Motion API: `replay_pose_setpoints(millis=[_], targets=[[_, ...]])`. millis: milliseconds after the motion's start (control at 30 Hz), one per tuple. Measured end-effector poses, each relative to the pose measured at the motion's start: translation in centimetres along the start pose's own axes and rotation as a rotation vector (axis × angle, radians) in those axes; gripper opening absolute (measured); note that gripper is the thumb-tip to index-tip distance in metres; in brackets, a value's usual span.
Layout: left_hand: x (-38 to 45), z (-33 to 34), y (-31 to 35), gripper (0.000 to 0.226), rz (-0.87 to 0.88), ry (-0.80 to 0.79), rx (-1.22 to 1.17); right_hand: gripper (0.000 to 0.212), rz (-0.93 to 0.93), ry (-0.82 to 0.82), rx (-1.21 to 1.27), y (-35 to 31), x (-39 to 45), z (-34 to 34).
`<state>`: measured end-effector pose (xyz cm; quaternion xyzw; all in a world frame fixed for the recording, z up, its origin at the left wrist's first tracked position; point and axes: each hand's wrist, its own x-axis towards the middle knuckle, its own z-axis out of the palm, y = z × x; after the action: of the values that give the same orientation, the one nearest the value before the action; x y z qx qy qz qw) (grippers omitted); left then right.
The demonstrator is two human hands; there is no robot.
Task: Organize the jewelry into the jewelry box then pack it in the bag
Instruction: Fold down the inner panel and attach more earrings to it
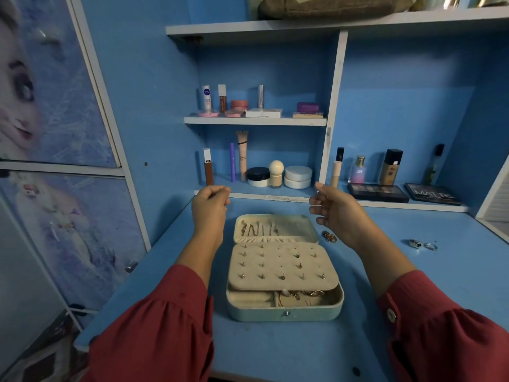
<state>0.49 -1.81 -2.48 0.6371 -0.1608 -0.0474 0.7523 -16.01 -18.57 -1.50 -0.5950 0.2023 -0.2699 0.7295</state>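
The jewelry box [285, 312] lies open on the blue desk, pale green outside and cream inside. Chains hang in its raised lid [275, 228]. A padded flap [283, 267] studded with several earrings covers the tray, where gold pieces [300, 295] show at the front. My left hand [210, 208] hovers above the box's far left corner, fingers curled and pinching something small and dark. My right hand [334, 213] hovers over the far right corner, fingers loosely curled and holding nothing I can see. A gold jewelry cluster [330, 237] and two silver rings [422, 244] lie loose to the right.
Cosmetics fill the shelves behind the box: tubes, jars, bottles [278, 175] and two dark palettes [377, 192]. A brown fabric item [325, 6] sits on the top shelf. A cupboard door [55, 188] stands at the left. The desk edge [82, 343] runs near my left sleeve.
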Motion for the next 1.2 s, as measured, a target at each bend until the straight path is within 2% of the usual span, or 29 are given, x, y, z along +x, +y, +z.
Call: replay_pose_setpoints(millis=[133,233,367,467,600,733,833,967,1067,1200], targets=[[0.2,-0.1,-0.3,0.013,-0.003,0.025,0.026,0.015,-0.018,-0.023,0.169,-0.2,-0.3,0.2],[0.3,-0.1,-0.3,0.013,0.03,0.003,0.085,0.015,-0.136,0.038,0.106,-0.3,-0.2,0.4],[0.2,0.1,-0.4,0.013,0.098,-0.144,0.272,0.005,-0.276,0.129,-0.022,-0.9,-0.2,0.4],[0.1,0.1,-0.5,0.015,0.15,-0.234,0.399,0.005,-0.378,0.181,-0.074,-2.2,-0.4,0.9],[-0.4,1.1,0.4,0.007,0.179,-0.411,0.476,0.006,-0.464,0.134,-0.204,-4.3,-0.7,2.0],[-0.6,3.0,1.9,0.012,0.207,-0.743,0.636,0.006,-0.43,0.039,-0.396,-4.8,-0.5,2.9],[-0.5,4.5,2.1,0.015,0.178,-0.883,0.736,0.006,-0.396,0.007,-0.468,-4.1,0.0,3.1],[-0.2,5.8,1.2,0.018,0.138,-0.952,0.832,0.005,-0.356,0.014,-0.489,-2.4,0.4,2.9],[-0.1,6.2,0.6,0.025,0.194,-0.946,0.868,0.006,-0.325,0.054,-0.474,-1.1,0.5,2.3],[-0.1,5.5,0.5,0.029,0.169,-1.015,0.767,0.006,-0.289,0.096,-0.463,0.1,0.6,1.7]])
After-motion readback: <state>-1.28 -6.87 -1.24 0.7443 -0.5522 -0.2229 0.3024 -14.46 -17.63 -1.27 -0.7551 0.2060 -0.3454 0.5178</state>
